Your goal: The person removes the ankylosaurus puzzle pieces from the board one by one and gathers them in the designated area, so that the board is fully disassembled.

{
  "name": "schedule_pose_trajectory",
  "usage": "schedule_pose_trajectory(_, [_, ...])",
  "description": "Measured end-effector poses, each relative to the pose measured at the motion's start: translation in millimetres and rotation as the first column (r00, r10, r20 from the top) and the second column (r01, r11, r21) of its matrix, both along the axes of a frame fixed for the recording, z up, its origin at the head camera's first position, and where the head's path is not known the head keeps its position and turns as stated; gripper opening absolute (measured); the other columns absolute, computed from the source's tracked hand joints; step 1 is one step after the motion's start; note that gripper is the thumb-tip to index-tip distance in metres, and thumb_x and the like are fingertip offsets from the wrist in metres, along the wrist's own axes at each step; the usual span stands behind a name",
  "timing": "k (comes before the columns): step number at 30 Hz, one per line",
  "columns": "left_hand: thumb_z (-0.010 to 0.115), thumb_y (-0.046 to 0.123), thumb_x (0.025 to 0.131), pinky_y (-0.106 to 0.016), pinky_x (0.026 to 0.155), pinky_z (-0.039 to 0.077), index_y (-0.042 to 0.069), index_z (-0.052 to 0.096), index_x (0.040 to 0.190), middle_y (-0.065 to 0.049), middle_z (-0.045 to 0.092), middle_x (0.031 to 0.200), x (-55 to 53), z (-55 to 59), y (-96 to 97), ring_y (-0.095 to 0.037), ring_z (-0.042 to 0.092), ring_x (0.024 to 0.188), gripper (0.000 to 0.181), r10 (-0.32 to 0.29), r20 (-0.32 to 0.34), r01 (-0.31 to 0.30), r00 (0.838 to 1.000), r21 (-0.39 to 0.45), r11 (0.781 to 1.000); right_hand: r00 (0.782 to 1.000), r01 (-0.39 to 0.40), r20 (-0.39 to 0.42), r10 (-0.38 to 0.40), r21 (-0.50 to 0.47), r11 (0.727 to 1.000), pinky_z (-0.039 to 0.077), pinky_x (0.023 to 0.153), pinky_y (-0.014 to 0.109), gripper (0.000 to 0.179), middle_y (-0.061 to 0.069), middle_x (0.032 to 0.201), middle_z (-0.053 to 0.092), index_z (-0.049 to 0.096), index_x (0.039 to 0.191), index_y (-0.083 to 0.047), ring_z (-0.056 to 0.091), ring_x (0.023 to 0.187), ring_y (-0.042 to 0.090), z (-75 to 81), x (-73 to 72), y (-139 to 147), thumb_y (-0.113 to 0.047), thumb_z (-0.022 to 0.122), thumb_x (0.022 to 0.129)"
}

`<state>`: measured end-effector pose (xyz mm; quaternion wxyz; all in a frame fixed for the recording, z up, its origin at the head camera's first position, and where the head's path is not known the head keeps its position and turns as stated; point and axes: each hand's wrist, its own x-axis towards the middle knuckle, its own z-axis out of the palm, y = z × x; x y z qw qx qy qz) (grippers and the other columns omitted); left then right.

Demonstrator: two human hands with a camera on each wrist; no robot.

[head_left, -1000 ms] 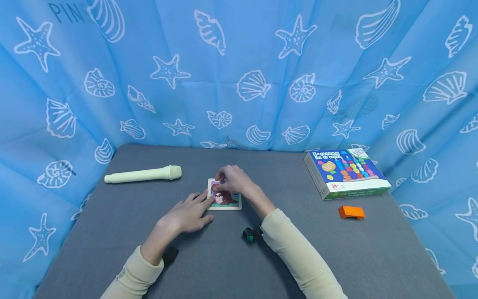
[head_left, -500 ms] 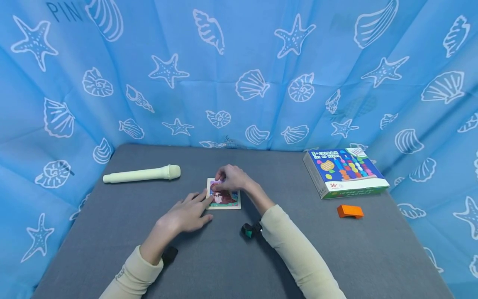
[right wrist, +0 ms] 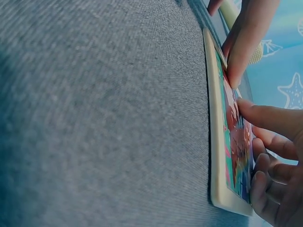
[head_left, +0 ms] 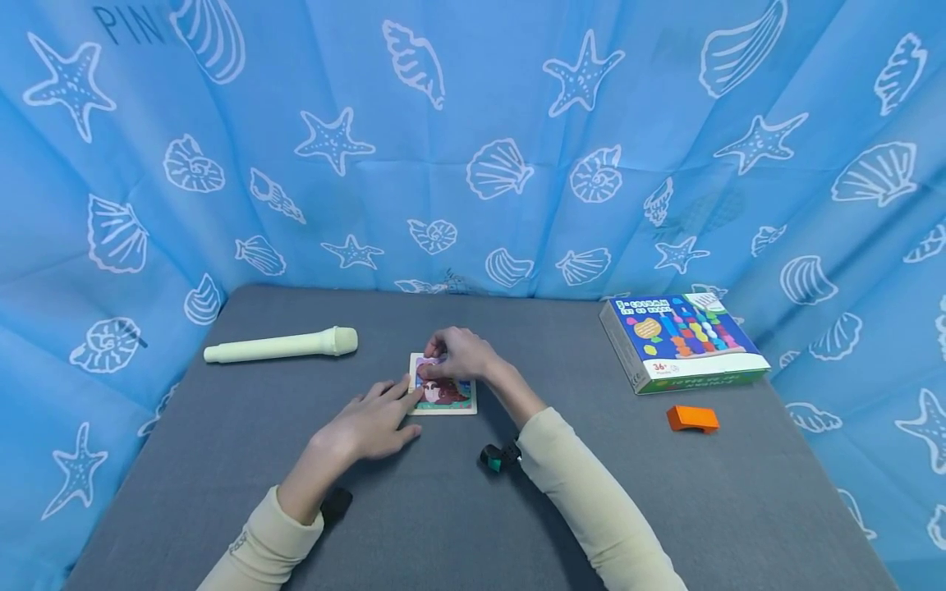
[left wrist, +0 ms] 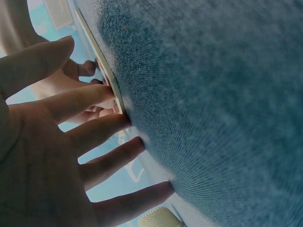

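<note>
A small jigsaw puzzle (head_left: pixel 452 396) with a brown animal picture in a pale frame lies flat on the grey table. My left hand (head_left: pixel 377 420) rests at its left side with spread, fairly straight fingers. The index fingertip (left wrist: pixel 106 94) reaches over the frame onto the picture, while other fingertips touch the cloth. From above, my right hand (head_left: pixel 461 357) bends its fingers over the puzzle's upper left. Its thumb (right wrist: pixel 258 113) touches the picture, and thumb and index finger pinch at a puzzle piece there, largely hidden by the fingers.
A pale toy microphone (head_left: pixel 284 345) lies at the table's back left. A colourful toy box (head_left: pixel 687 343) sits at the back right, with an orange arch block (head_left: pixel 693 419) in front of it. Behind the table (head_left: pixel 414 525) hangs a blue seashell curtain (head_left: pixel 510 213).
</note>
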<state>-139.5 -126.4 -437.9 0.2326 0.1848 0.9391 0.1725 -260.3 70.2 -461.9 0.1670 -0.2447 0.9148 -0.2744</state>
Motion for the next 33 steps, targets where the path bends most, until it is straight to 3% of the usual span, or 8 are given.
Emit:
schedule_pose_trajectory(5, [0.061,0.036,0.111,-0.081,0.125,0.027,0.014,0.038,0.170,-0.016,0.025,0.182,0.3,-0.1,-0.5,-0.046,0.027,0.166,0.067,-0.004,0.001,0.004,1.000,0.004,1.000,1.000,0.000,-0.004,0.000,0.002,1.000,0.059,0.095,0.041,0.031,0.004,0.113,0.078,0.077,0.118,-0.012,0.070,0.104,0.018,-0.1,1.7,-1.3,-0.034,0.084,0.097])
schedule_pose_trajectory(9, [0.061,0.036,0.111,-0.081,0.125,0.027,0.015,0.037,0.170,-0.016,0.024,0.182,-0.3,-2.0,-0.2,-0.046,0.026,0.166,0.068,-0.005,-0.002,0.005,1.000,0.005,1.000,1.000,-0.009,-0.008,0.009,0.001,1.000,0.056,0.089,0.038,0.027,0.003,0.110,0.075,0.076,0.115,-0.013,0.066,0.099,0.017,0.1,1.8,-1.0,-0.032,0.084,0.097])
schedule_pose_trajectory(16, [0.060,0.046,0.110,-0.082,0.125,0.025,0.022,0.035,0.171,-0.012,0.022,0.183,-11.2,-28.6,-6.2,-0.045,0.024,0.167,0.070,-0.007,-0.017,0.008,1.000,0.033,0.999,0.999,-0.020,-0.040,0.018,-0.049,0.999,0.053,0.083,0.033,0.025,0.003,0.108,0.074,0.072,0.112,-0.014,0.065,0.096,0.015,-1.0,4.4,1.4,-0.027,0.086,0.096])
schedule_pose_trajectory(19, [0.060,0.048,0.110,-0.082,0.125,0.024,0.023,0.035,0.172,-0.012,0.021,0.183,-12.4,-32.4,-7.8,-0.046,0.023,0.167,0.071,-0.009,-0.018,0.010,1.000,0.039,0.999,0.999,-0.032,-0.047,0.026,-0.128,0.991,0.052,0.081,0.027,0.025,0.004,0.106,0.074,0.073,0.111,-0.012,0.065,0.092,0.013,-4.6,5.1,4.6,-0.022,0.087,0.094])
schedule_pose_trajectory(24, [0.059,0.046,0.110,-0.081,0.126,0.024,0.022,0.035,0.172,-0.013,0.021,0.183,-9.4,-26.4,-6.6,-0.045,0.023,0.167,0.070,-0.003,-0.013,0.004,1.000,0.029,1.000,0.999,-0.043,-0.041,0.033,-0.283,0.958,0.053,0.077,0.021,0.016,0.008,0.100,0.075,0.076,0.109,-0.008,0.066,0.085,0.010,-11.1,3.8,13.9,-0.012,0.083,0.096])
schedule_pose_trajectory(30, [0.061,0.040,0.111,-0.081,0.125,0.025,0.018,0.035,0.171,-0.016,0.023,0.182,-5.3,-11.1,-2.9,-0.046,0.024,0.166,0.070,-0.004,-0.001,0.004,1.000,0.023,1.000,0.999,-0.005,0.042,0.024,-0.417,0.909,0.059,0.081,0.022,0.014,0.015,0.102,0.076,0.077,0.112,-0.003,0.070,0.087,0.011,-14.0,5.8,27.6,-0.007,0.078,0.099])
schedule_pose_trajectory(33, [0.061,0.044,0.110,-0.082,0.125,0.024,0.019,0.036,0.171,-0.016,0.023,0.182,-7.9,-19.8,-5.6,-0.047,0.024,0.166,0.070,-0.007,-0.010,0.007,1.000,0.029,1.000,0.994,0.040,0.112,0.016,-0.475,0.879,0.063,0.087,0.025,0.016,0.017,0.104,0.076,0.076,0.114,0.000,0.072,0.090,0.012,-14.4,8.3,33.7,-0.005,0.077,0.099])
